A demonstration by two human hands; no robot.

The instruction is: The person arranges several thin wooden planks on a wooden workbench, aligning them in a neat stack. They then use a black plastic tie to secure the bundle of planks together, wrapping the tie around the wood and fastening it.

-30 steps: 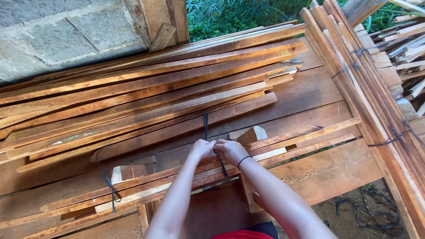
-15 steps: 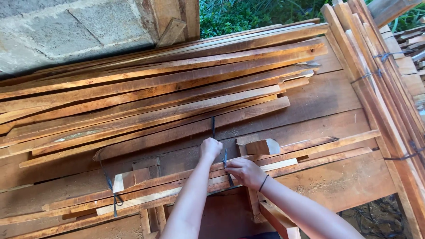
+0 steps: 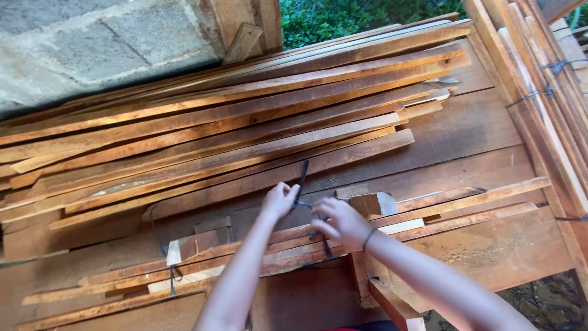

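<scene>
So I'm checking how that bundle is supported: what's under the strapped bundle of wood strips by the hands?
The strapped bundle lies on wide planks, with a wood block behind it. Both hands, left hand and right hand, cover the strap's middle; the bundle's underside is hidden.

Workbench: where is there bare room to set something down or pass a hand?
Bare boards of the workbench lie open between the loose slat pile and the tied bundle, right of the wood block. It is crowded at the centre, where the left hand and right hand grip the dark strap.
</scene>
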